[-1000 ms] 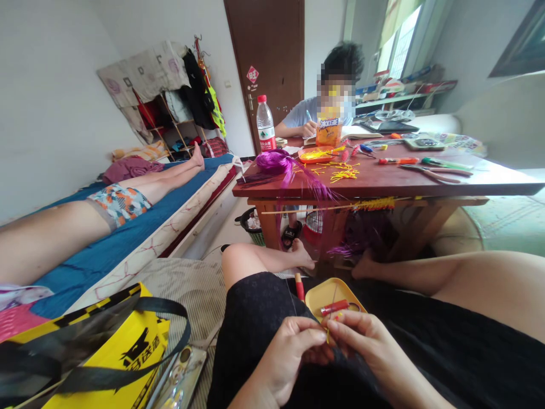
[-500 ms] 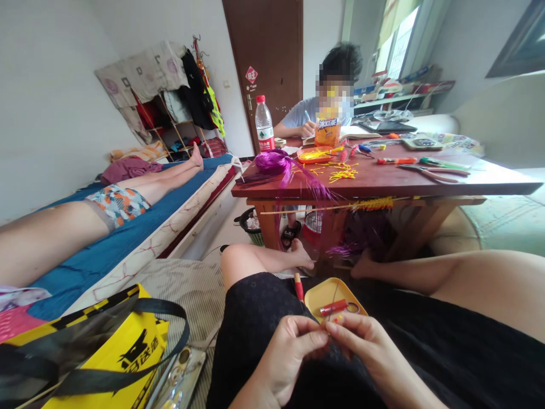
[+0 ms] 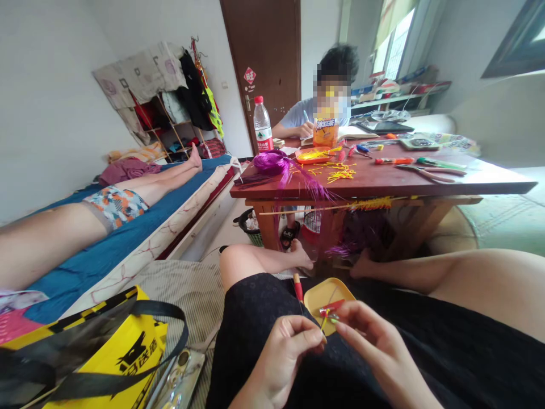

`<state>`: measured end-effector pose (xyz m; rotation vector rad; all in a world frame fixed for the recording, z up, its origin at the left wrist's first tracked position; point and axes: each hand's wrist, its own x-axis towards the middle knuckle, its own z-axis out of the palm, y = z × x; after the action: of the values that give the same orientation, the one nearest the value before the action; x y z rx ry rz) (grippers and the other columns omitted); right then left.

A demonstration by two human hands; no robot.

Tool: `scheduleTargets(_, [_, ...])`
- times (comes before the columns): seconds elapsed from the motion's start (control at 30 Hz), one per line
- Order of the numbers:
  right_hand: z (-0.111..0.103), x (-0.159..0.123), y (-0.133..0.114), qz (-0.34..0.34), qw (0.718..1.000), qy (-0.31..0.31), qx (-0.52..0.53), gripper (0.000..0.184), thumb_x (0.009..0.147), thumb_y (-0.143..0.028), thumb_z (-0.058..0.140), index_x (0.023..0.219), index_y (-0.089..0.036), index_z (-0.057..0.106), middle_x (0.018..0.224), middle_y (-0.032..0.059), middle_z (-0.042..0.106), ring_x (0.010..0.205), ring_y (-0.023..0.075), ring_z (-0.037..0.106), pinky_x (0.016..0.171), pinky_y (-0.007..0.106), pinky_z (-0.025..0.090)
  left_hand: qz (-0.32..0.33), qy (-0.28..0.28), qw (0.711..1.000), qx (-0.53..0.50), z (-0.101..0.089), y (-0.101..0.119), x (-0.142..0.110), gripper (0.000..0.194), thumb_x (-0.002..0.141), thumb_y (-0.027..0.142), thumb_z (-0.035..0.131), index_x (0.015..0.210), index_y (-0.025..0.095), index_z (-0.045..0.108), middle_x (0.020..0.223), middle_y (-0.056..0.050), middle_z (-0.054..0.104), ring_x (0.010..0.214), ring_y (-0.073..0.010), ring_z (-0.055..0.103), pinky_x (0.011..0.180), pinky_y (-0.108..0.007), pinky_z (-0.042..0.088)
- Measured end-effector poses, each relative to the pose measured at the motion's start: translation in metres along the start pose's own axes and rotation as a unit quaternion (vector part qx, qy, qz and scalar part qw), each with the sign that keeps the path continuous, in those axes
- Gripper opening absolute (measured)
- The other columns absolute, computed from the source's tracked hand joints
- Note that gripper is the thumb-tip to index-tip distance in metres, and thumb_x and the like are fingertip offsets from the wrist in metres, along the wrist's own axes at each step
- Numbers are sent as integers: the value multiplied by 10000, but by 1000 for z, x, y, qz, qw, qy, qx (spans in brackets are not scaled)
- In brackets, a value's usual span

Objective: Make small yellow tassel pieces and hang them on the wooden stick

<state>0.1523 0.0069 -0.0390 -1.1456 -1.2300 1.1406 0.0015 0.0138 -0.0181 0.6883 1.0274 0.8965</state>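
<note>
Low over my lap, my left hand [image 3: 293,347] pinches a small yellow strip [image 3: 325,321] between thumb and fingertips, its upper end sticking out with a bit of red at it. Close to that end is my right hand [image 3: 374,336], its thumb and forefinger apart and holding nothing I can see. Behind the hands a shallow yellow tray [image 3: 317,288] rests on my black clothing. A red-handled tool [image 3: 334,305] lies in it, partly hidden by my right fingers. Beside the tray's left edge stands a red stick-like tool with a wooden end [image 3: 298,287].
Ahead stands a red-brown table [image 3: 272,187] bearing purple strands [image 3: 272,162], yellow pieces [image 3: 340,172], pliers [image 3: 426,172] and a water bottle [image 3: 263,126]. A person [image 3: 293,116] writes behind it. Left are a yellow bag [image 3: 140,341] and a bed [image 3: 170,196] with someone lying on it.
My right hand has drawn away slightly to the right and up, its fingers parting. The yellow strip now shows between the hands. My left hand has barely moved.
</note>
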Motion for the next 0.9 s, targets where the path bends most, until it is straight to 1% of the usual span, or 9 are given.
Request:
scheduleTargets(0.07, [-6, -1, 1, -184, 973, 11, -139, 95, 792, -203, 522, 875, -205, 569, 859, 38, 639, 809, 189, 601, 713, 292, 477, -8, -12, 1000, -21, -1, 0, 1, 138, 560, 203, 730, 554, 106, 632, 540, -8, 580, 540, -90, 489, 587, -208, 359])
scheduleTargets(0.13, [-12, 1, 3, -339, 897, -39, -280, 324, 775, -80, 475, 1064, -212, 536, 1083, 60, 620, 1062, 222, 537, 914, 364, 396, -16, -37, 999, -36, -2, 0, 3, 138, 554, 194, 736, 550, 98, 638, 533, -12, 577, 525, -86, 491, 583, -210, 367])
scheduleTargets(0.17, [-14, 2, 5, -389, 857, -74, -331, 420, 760, -44, 459, 1147, -204, 498, 1170, 65, 586, 1148, 227, 477, 984, 393, 330, -21, -47, 998, -45, -3, 1, 3, 136, 550, 191, 741, 559, 95, 644, 536, -14, 581, 524, -86, 496, 586, -213, 374])
scheduleTargets(0.23, [-15, 4, 11, -430, 804, -122, -391, 515, 754, -22, 431, 1246, -174, 419, 1246, 71, 541, 1217, 213, 407, 1042, 419, 248, -29, -49, 996, -64, -3, 1, 4, 137, 541, 185, 752, 590, 98, 659, 549, -16, 594, 535, -88, 514, 598, -216, 388])
scheduleTargets(0.3, [-15, 6, 17, -436, 789, -141, -409, 527, 770, -29, 403, 1283, -143, 367, 1263, 85, 527, 1220, 189, 405, 1047, 415, 256, -34, -35, 995, -82, -3, 1, 5, 143, 529, 178, 763, 603, 102, 668, 556, -13, 602, 538, -85, 523, 602, -214, 399])
scheduleTargets(0.4, [-12, 6, 20, -434, 786, -140, -418, 499, 792, -28, 367, 1284, -110, 345, 1225, 107, 558, 1180, 166, 456, 1011, 386, 342, -35, -26, 994, -100, -1, 2, 6, 141, 512, 168, 766, 583, 97, 668, 544, -10, 597, 525, -79, 514, 584, -213, 408])
scheduleTargets(0.57, [-13, 11, 5, -455, 783, -127, -404, 389, 814, -40, 360, 1193, -102, 425, 1062, 121, 655, 1050, 185, 572, 906, 359, 468, -44, -28, 992, -112, 1, 3, 9, 118, 500, 157, 749, 559, 101, 663, 521, -5, 583, 521, -83, 502, 571, -220, 409])
scheduleTargets(0.8, [-10, 16, -8, -366, 864, -101, -331, 242, 850, -137, 402, 1064, -187, 504, 908, 71, 692, 888, 202, 642, 780, 360, 544, -10, -32, 998, -44, 2, 3, 10, 82, 540, 152, 718, 547, 103, 653, 526, -8, 583, 537, -87, 490, 583, -214, 374])
scheduleTargets(0.9, [-10, 17, -10, -332, 879, -116, -322, 227, 843, -131, 416, 1033, -199, 517, 901, 68, 692, 879, 195, 645, 774, 337, 546, 3, -24, 1000, -11, 1, 4, 10, 97, 557, 165, 724, 553, 104, 648, 531, -10, 586, 551, -92, 493, 595, -215, 368])
